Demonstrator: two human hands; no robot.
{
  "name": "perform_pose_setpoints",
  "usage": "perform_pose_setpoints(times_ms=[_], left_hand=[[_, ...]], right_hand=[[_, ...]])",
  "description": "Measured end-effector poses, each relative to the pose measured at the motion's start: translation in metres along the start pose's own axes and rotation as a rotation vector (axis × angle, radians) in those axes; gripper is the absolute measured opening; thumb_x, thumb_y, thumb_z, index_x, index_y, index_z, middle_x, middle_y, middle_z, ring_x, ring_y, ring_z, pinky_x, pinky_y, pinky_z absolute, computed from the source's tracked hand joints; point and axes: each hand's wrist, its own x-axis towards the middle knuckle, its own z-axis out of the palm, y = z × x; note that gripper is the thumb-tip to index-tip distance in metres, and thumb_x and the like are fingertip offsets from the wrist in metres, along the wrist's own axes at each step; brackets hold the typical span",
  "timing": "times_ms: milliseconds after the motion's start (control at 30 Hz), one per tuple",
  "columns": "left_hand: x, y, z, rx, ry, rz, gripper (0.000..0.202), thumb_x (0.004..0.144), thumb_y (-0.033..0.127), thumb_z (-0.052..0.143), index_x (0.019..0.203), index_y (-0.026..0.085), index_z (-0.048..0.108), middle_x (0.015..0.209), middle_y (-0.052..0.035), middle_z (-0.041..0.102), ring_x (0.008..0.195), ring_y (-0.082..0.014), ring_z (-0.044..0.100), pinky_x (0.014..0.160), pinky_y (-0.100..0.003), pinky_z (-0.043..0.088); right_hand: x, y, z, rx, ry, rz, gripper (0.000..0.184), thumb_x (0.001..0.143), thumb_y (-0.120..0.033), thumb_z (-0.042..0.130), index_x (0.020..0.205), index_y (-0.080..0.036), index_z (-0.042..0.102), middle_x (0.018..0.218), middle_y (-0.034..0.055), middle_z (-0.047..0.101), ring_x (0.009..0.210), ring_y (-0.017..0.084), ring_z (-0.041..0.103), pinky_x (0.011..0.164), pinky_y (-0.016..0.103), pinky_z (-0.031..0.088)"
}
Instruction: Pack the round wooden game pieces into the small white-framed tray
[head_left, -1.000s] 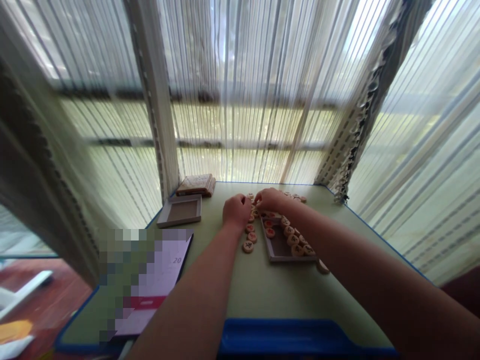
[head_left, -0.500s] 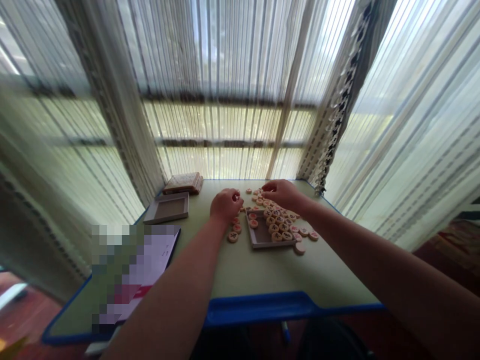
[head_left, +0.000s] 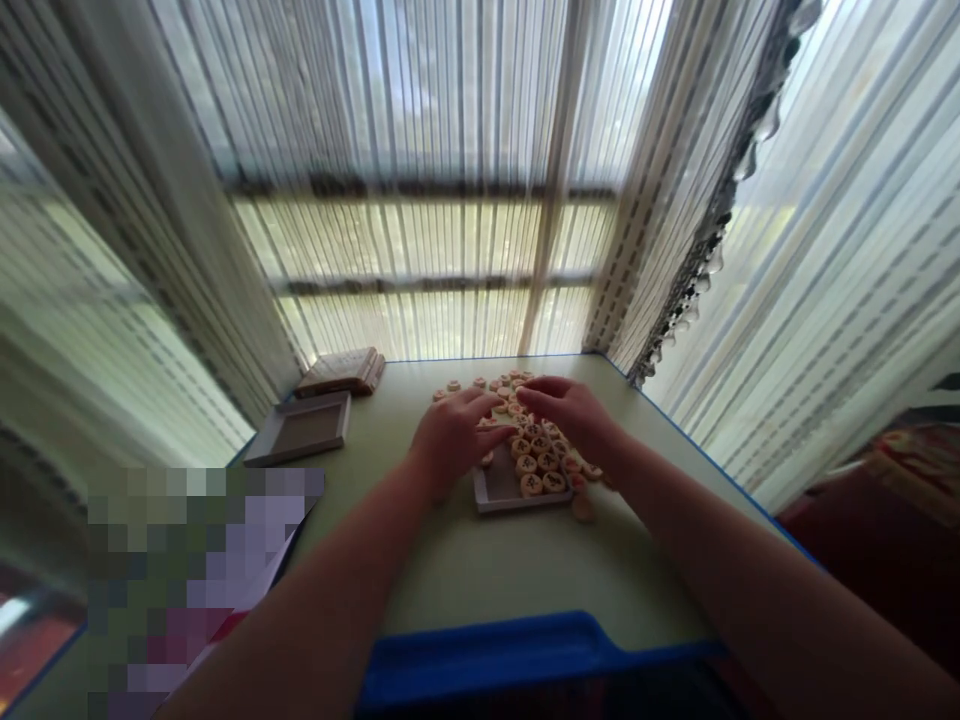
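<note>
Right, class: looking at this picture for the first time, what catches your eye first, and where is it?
Both hands, the left hand and right hand, lie spread over a heap of round wooden discs mid-table, many piled in a shallow box. Behind, striped sheer curtains glow with daylight.

Sheer striped curtains (head_left: pixel 420 120) cover a corner window on two sides. Dark horizontal window bars (head_left: pixel 420 187) show through the fabric. Daylight enters through the curtains, brightest at upper right. A frilled curtain edge (head_left: pixel 705 250) hangs at right. The pale green surface (head_left: pixel 510 570) has a blue rim (head_left: pixel 480 655). Reddish floor (head_left: pixel 30 640) shows at lower left.
</note>
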Motion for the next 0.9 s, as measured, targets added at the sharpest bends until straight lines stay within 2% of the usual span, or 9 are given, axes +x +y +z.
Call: perform_pose_setpoints(times_ms=[133,233,400,467,600,767,900], left_hand=[[0.000,0.007,0.002,-0.023,0.028,0.063,0.028,0.077,0.037,0.053,0.097,0.018,0.060,0.079,-0.0042,0.061,0.073,-0.0139,0.056,0.069,-0.026,0.044],[-0.001,0.008,0.003,-0.077,0.078,0.021,0.023,0.079,0.034,0.051,0.091,0.018,0.061,0.075,-0.0029,0.061,0.068,-0.0116,0.055,0.067,-0.024,0.044],[-0.003,0.008,0.004,-0.187,0.155,-0.067,0.032,0.079,0.030,0.051,0.108,0.018,0.054,0.092,-0.0049,0.062,0.059,-0.0075,0.054,0.065,-0.022,0.046],[-0.003,0.008,0.004,-0.199,0.145,-0.060,0.033,0.080,0.028,0.050,0.111,0.019,0.053,0.096,-0.0054,0.062,0.063,-0.0083,0.056,0.067,-0.023,0.047],[-0.004,0.006,0.003,-0.216,0.139,-0.044,0.025,0.082,0.024,0.046,0.103,0.020,0.059,0.096,-0.0046,0.064,0.077,-0.0113,0.059,0.074,-0.024,0.047],[-0.005,0.007,-0.002,-0.264,0.109,-0.137,0.036,0.073,0.024,0.056,0.109,0.020,0.055,0.092,-0.0031,0.064,0.055,-0.0067,0.054,0.064,-0.023,0.048],[-0.005,0.012,-0.005,-0.257,0.097,-0.118,0.024,0.074,0.023,0.054,0.097,0.020,0.063,0.088,-0.0036,0.064,0.062,-0.0089,0.055,0.065,-0.023,0.048]], right_hand=[[-0.002,-0.001,0.008,-0.011,-0.029,-0.022,0.032,0.064,-0.042,0.063,0.081,-0.015,0.065,0.077,0.0037,0.064,0.069,0.013,0.056,0.064,0.026,0.043],[-0.005,-0.003,0.011,-0.009,-0.031,-0.020,0.032,0.064,-0.042,0.063,0.082,-0.016,0.065,0.078,0.0042,0.064,0.072,0.014,0.057,0.066,0.027,0.043],[-0.008,-0.004,0.016,0.049,-0.029,-0.005,0.035,0.068,-0.045,0.059,0.086,-0.016,0.065,0.080,0.0046,0.064,0.069,0.013,0.055,0.065,0.027,0.043],[-0.008,-0.002,0.017,0.101,-0.019,-0.004,0.036,0.070,-0.045,0.057,0.089,-0.016,0.064,0.080,0.0043,0.063,0.065,0.011,0.053,0.062,0.025,0.043],[-0.007,0.002,0.019,0.156,-0.016,0.006,0.036,0.070,-0.044,0.057,0.090,-0.015,0.064,0.075,0.0031,0.061,0.060,0.009,0.049,0.057,0.023,0.040],[-0.010,-0.002,0.022,0.129,-0.040,0.046,0.037,0.069,-0.046,0.057,0.088,-0.016,0.065,0.074,0.0023,0.062,0.061,0.009,0.051,0.057,0.022,0.041],[-0.012,-0.004,0.024,0.100,-0.073,0.057,0.038,0.070,-0.046,0.056,0.093,-0.016,0.064,0.081,0.0041,0.064,0.069,0.012,0.056,0.062,0.023,0.044]])
